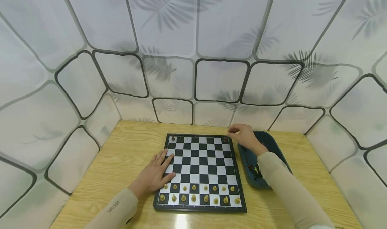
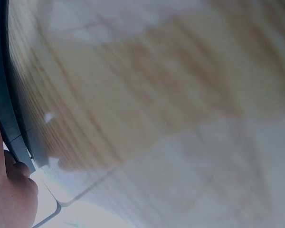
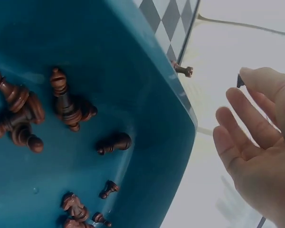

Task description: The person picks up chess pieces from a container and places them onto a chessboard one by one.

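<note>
A chessboard (image 1: 199,160) lies on the table, with pale yellow chess pieces (image 1: 193,198) in two rows along its near side. One dark brown piece (image 1: 173,138) stands on the far left corner square. At the far right corner stands a brown rook (image 3: 183,70). My left hand (image 1: 152,173) rests on the board's left edge, fingers spread; the left wrist view catches only part of it. Over the far right corner, my right hand (image 3: 261,137) pinches a small dark chess piece (image 3: 240,81) between thumb and forefinger. Most of that piece is hidden, so its kind cannot be told.
A blue tray (image 1: 279,150) stands against the board's right side, under my right forearm. Several brown chess pieces (image 3: 69,102) lie loose in it. Behind the wooden table (image 1: 130,145) rises a patterned wall (image 1: 178,111).
</note>
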`<state>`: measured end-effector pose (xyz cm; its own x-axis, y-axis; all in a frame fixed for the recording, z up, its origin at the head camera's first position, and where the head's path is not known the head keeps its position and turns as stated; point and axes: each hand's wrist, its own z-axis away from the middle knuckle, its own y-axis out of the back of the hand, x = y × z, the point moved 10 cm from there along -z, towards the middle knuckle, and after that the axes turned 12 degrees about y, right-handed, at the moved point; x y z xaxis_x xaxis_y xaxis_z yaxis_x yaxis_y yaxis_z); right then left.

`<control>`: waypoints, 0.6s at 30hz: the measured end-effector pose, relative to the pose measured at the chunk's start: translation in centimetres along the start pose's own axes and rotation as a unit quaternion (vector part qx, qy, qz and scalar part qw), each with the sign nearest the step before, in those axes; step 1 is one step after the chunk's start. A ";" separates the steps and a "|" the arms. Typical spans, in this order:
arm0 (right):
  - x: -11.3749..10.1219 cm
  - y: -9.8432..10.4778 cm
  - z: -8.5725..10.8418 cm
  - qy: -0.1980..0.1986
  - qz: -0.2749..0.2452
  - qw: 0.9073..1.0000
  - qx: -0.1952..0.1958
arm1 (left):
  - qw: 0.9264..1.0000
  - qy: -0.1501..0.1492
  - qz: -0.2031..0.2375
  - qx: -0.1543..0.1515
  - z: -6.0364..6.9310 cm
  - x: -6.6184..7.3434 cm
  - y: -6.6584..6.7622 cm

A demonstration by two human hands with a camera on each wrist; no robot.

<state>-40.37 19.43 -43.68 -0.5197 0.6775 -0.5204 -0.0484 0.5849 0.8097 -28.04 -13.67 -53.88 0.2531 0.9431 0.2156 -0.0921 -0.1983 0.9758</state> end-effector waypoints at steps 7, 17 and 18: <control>0.4 -1.2 0.0 -0.020 0.009 0.998 -0.051 | 1.000 -0.005 0.004 0.016 0.1 0.0 0.1; -0.1 -2.7 0.1 0.017 0.035 0.995 -0.088 | 1.000 -0.003 0.003 0.003 0.1 0.1 0.2; -0.2 -2.8 0.1 0.020 0.036 0.995 -0.090 | 1.000 -0.004 0.002 0.003 0.1 0.1 0.2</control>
<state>-40.02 17.69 -45.88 -0.5614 0.6940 -0.4509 -0.1591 0.4442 0.8817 -27.97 -13.67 -53.72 0.2598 0.9405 0.2191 -0.0871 -0.2031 0.9753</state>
